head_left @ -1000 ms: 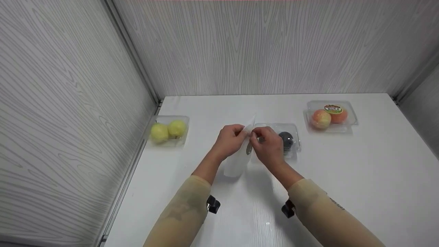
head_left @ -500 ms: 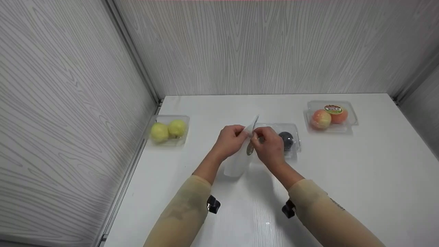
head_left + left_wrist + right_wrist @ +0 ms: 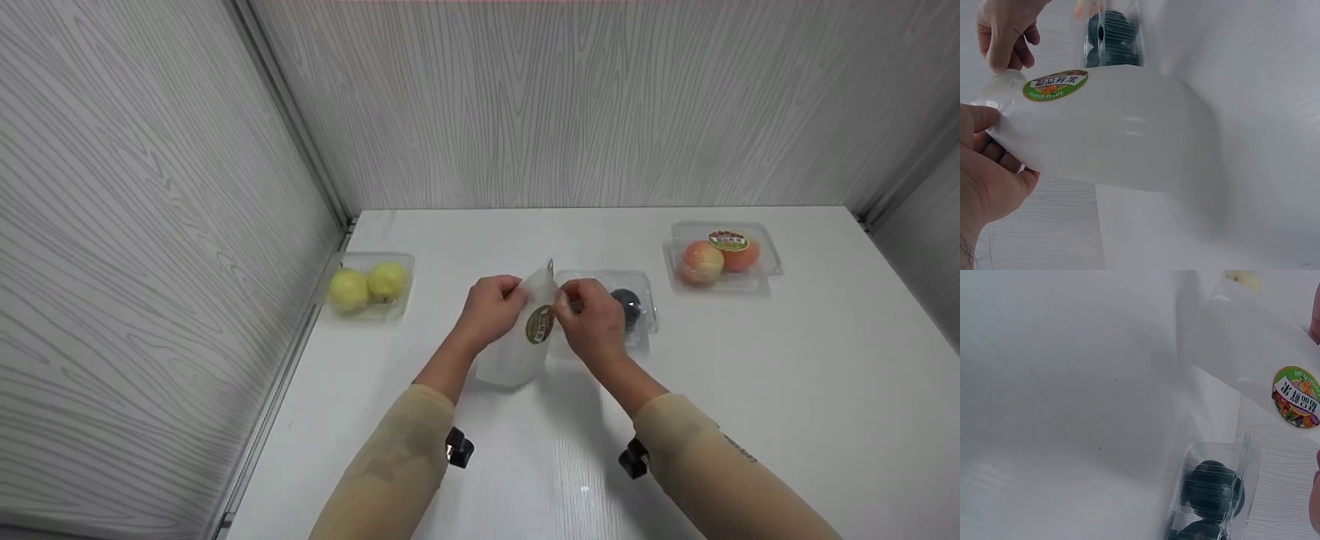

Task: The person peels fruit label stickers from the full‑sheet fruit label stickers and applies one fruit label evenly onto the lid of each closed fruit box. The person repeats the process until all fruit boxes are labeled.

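Left hand [image 3: 491, 309]: pinches the white sheet [image 3: 516, 355].
Right hand [image 3: 596, 319]: fingers curled at its edge; grip unclear.
Place: white sheet, centre of frame.
Risk: uneven pulling might crease the oval label [image 3: 540, 324].

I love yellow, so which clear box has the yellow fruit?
The leftmost box, nearest the left wall. The middle box shows dark fruit; the rightmost box shows reddish-orange fruit.

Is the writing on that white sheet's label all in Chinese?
No, in the left wrist view the oval label on the white sheet also reads "Fresh fruit" in English.
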A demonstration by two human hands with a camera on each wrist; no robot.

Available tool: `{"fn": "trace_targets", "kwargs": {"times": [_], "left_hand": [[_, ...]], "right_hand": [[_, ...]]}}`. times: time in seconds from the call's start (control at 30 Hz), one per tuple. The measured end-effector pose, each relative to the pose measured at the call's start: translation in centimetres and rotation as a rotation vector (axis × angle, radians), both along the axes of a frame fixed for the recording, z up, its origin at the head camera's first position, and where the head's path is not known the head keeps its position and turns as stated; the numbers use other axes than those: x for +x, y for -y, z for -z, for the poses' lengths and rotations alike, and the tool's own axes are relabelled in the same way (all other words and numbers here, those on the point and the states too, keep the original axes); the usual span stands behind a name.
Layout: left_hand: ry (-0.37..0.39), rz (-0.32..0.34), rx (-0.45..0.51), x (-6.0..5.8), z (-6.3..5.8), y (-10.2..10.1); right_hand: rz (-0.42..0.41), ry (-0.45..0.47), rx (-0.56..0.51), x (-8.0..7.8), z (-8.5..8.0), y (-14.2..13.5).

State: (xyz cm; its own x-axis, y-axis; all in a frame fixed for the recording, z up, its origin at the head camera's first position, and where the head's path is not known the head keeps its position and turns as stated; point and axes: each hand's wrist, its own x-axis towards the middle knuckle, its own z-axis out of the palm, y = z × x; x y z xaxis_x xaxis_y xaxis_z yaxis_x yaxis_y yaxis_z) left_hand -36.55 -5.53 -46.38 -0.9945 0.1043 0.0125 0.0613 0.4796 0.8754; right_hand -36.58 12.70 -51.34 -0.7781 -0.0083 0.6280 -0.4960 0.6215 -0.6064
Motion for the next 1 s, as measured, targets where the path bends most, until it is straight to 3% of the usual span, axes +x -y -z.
{"fn": "trace_targets", "kwargs": {"times": [0.37, 0.7, 1.0], "left_hand": [[0.004, -0.029, 0.005, 0.0, 0.7, 1.7], [0.041, -0.067, 0.006, -0.2, 1.6, 2.7], [0.057, -0.071, 0.015, -0.1, 1.6, 3.0]], "right_hand": [[0.02, -0.007, 0.013, -0.2, 0.3, -0.3], [0.024, 0.044, 0.011, -0.1, 0.4, -0.7], [0.045, 0.083, 0.005, -0.2, 0.4, -1.3]]}}
